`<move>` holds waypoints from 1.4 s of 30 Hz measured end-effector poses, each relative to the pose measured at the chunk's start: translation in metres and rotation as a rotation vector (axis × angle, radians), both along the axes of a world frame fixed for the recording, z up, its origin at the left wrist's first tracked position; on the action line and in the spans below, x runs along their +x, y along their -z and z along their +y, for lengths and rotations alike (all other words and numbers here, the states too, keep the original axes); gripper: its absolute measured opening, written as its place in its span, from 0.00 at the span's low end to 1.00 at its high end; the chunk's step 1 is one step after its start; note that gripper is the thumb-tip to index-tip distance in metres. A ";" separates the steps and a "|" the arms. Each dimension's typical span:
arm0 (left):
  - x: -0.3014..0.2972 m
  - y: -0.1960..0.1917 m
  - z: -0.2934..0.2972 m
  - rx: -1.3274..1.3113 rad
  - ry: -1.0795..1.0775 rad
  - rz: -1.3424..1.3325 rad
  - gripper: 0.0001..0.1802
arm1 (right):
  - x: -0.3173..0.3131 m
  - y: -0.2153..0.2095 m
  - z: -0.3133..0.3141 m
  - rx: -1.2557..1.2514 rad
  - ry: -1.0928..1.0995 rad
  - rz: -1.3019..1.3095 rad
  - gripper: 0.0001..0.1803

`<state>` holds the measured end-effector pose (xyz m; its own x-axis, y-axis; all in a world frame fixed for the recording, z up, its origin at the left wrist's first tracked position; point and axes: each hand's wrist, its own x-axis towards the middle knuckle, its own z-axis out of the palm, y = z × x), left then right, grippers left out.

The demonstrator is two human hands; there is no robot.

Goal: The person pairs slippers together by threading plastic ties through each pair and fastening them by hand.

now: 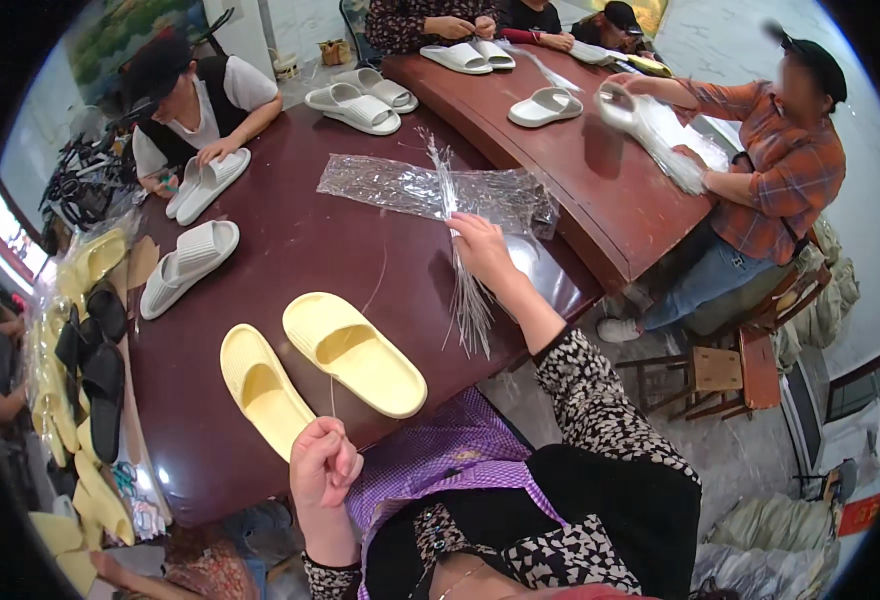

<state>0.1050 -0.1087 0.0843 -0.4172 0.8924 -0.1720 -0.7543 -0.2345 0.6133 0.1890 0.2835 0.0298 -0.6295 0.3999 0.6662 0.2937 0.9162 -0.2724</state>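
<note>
Two yellow slide slippers, the left one (pixel 262 392) and the right one (pixel 385 372), lie side by side at the table's near edge. Just below them my left hand (pixel 326 464) is closed in a pinch on a thin transparent strand (pixel 333 392), which runs up to the right slipper. My right hand (pixel 482 250) reaches out over the table, its fingers closed round the middle of a bundle of thin transparent plastic strands (pixel 470 308). The bundle's ends fan out above and below the hand. Behind it lies a crinkled transparent plastic bag (pixel 380 185).
Grey slippers (pixel 191 267) rest on the dark red table (pixel 260 235), with another grey pair (pixel 360 105) farther back. Yellow and black slippers (pixel 103 390) are heaped along the left edge. Co-workers handle slippers at the left and far sides; one in plaid (pixel 775 150) stands right. Wooden chairs (pixel 715 368) stand right.
</note>
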 end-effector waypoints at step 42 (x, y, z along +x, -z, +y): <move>-0.004 0.013 0.066 -0.158 -0.201 0.013 0.07 | 0.042 -0.062 -0.144 -1.125 -0.696 0.190 0.09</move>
<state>0.1006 -0.0425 0.0718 -0.5871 0.7536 -0.2957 -0.6936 -0.2799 0.6638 0.2313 0.1395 0.0916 -0.8599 0.4215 0.2880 -0.2665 0.1105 -0.9575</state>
